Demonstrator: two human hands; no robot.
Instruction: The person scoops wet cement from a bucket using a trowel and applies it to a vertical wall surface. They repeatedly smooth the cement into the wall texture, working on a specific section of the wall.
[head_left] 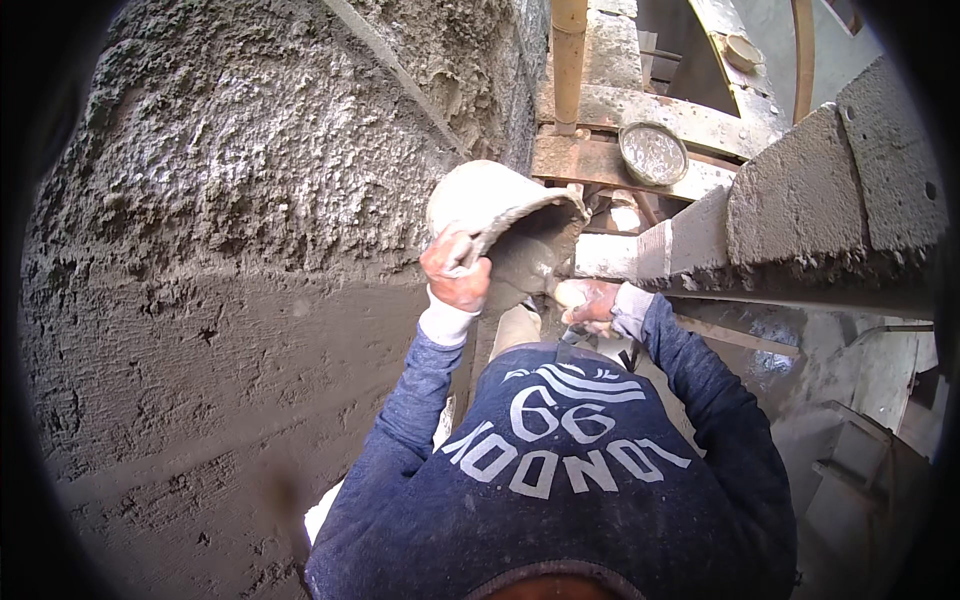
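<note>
My left hand (460, 275) is closed round the rim of a whitish, mortar-caked bucket (475, 200). The bucket lies tipped over, its mouth turned toward my right hand, and grey wet mortar (525, 262) shows inside. Just below that mouth, my right hand (590, 303) is closed, its fingers curled; what it holds, if anything, I cannot make out. Left of the bucket stands a wall, rough and lumpy in its upper part (250, 140) and covered with smoother wet mortar lower down (220, 370).
Wooden planks (690, 125) form a platform at the far right, with a round mortar-stained container (653, 153) on it. A bamboo pole (568, 60) rises beside the wall. Grey concrete slabs (795, 190) stand at the right. A straight strip (395, 75) runs diagonally across the rough wall.
</note>
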